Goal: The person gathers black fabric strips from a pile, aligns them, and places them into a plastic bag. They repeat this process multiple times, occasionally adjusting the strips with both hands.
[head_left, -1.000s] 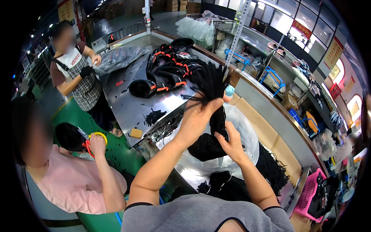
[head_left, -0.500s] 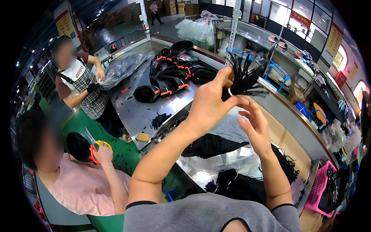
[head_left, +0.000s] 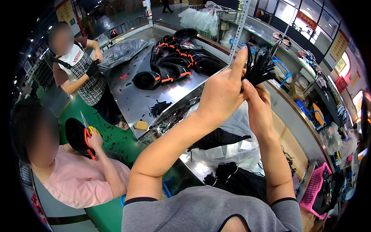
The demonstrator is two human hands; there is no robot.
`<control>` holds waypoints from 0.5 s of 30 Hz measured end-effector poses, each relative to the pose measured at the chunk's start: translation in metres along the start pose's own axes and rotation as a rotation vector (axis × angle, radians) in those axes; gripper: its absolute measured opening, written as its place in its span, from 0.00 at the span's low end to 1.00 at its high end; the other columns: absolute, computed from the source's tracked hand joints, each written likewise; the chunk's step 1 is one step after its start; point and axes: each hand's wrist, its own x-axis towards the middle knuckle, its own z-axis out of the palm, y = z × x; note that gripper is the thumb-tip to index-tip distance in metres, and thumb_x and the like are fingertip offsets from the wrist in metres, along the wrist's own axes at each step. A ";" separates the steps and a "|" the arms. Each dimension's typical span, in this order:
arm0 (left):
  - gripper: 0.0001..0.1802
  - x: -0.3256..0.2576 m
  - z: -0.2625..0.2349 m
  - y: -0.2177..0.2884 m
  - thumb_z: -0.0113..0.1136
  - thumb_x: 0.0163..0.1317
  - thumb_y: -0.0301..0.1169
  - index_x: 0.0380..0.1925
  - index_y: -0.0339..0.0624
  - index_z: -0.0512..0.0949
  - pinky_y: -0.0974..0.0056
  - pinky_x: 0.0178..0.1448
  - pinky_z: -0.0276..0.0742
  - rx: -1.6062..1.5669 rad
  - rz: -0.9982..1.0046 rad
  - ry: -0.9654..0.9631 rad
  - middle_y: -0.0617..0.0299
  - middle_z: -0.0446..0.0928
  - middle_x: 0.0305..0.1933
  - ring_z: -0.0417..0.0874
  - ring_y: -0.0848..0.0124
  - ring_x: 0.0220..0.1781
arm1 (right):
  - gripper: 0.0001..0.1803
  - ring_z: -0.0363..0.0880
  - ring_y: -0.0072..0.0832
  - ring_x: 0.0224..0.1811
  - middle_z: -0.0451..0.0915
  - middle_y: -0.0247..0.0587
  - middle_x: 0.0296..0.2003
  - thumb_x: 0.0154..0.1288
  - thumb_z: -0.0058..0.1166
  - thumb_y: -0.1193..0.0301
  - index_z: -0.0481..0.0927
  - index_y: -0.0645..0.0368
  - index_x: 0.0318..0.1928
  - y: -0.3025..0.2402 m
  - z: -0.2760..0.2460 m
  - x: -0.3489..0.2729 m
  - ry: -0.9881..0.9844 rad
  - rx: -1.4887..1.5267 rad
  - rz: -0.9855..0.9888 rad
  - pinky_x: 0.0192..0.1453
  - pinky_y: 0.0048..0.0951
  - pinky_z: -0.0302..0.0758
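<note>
Raised over the bench, my left hand [head_left: 226, 92] is closed round the bound part of a bundle of black laces [head_left: 259, 70], its index finger stretched upward along them. The loose lace ends fan out above and to the right of my fingers. My right hand [head_left: 259, 104] meets it from the right, thumb and fingers pinched at the same part of the bundle. The fingers hide the band there. Below my arms, more black lace bundles [head_left: 243, 181] lie beside clear plastic bags [head_left: 235, 154] and a dark bundle [head_left: 218, 140].
Black padded pieces with orange trim [head_left: 174, 63] lie on the metal table [head_left: 129, 96]. A sponge-like yellow block [head_left: 142, 125] sits at its corner. On the left, one person holds scissors [head_left: 88, 135], another a plastic bag [head_left: 123, 54]. A pink basket [head_left: 315, 189] stands right.
My right hand has come in from below and closed at the bundle, covering its white band. My left index finger has straightened upward. The bundle has shifted slightly right.
</note>
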 end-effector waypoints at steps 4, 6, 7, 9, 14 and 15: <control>0.51 -0.003 -0.005 0.003 0.77 0.52 0.29 0.72 0.43 0.55 0.60 0.48 0.80 -0.183 -0.097 -0.024 0.52 0.83 0.49 0.87 0.59 0.48 | 0.19 0.79 0.22 0.53 0.84 0.37 0.49 0.73 0.59 0.62 0.81 0.61 0.57 -0.009 -0.003 0.005 0.003 0.004 0.001 0.60 0.29 0.72; 0.50 -0.014 -0.008 -0.006 0.78 0.51 0.29 0.70 0.41 0.57 0.63 0.50 0.77 -0.379 -0.163 -0.059 0.55 0.82 0.53 0.85 0.65 0.52 | 0.18 0.80 0.23 0.53 0.85 0.39 0.49 0.73 0.58 0.62 0.82 0.61 0.55 -0.017 -0.004 0.008 -0.029 0.019 -0.001 0.61 0.31 0.74; 0.49 -0.020 -0.010 -0.008 0.80 0.50 0.30 0.66 0.40 0.57 0.66 0.53 0.73 -0.542 -0.289 -0.131 0.59 0.79 0.57 0.80 0.71 0.53 | 0.18 0.80 0.24 0.53 0.85 0.39 0.49 0.74 0.58 0.62 0.82 0.61 0.55 -0.020 -0.002 0.011 -0.035 0.052 -0.032 0.61 0.31 0.74; 0.40 -0.041 -0.010 -0.016 0.78 0.54 0.32 0.63 0.38 0.64 0.64 0.58 0.73 -0.630 -0.436 -0.296 0.58 0.79 0.58 0.79 0.72 0.52 | 0.17 0.81 0.25 0.53 0.85 0.39 0.48 0.76 0.54 0.60 0.81 0.61 0.54 -0.024 -0.007 0.019 -0.083 0.018 -0.106 0.62 0.32 0.74; 0.22 -0.135 0.004 -0.061 0.69 0.63 0.35 0.53 0.38 0.76 0.66 0.55 0.75 -0.494 -0.503 -0.535 0.61 0.81 0.48 0.80 0.75 0.47 | 0.20 0.82 0.32 0.53 0.84 0.41 0.44 0.79 0.47 0.55 0.77 0.61 0.52 -0.049 -0.037 0.037 -0.061 0.008 -0.069 0.63 0.35 0.74; 0.21 -0.150 0.004 -0.066 0.68 0.64 0.34 0.53 0.37 0.76 0.66 0.55 0.76 -0.543 -0.558 -0.522 0.61 0.81 0.47 0.80 0.74 0.47 | 0.20 0.82 0.30 0.51 0.85 0.42 0.44 0.79 0.47 0.56 0.78 0.61 0.52 -0.054 -0.040 0.041 -0.042 0.039 -0.074 0.60 0.34 0.75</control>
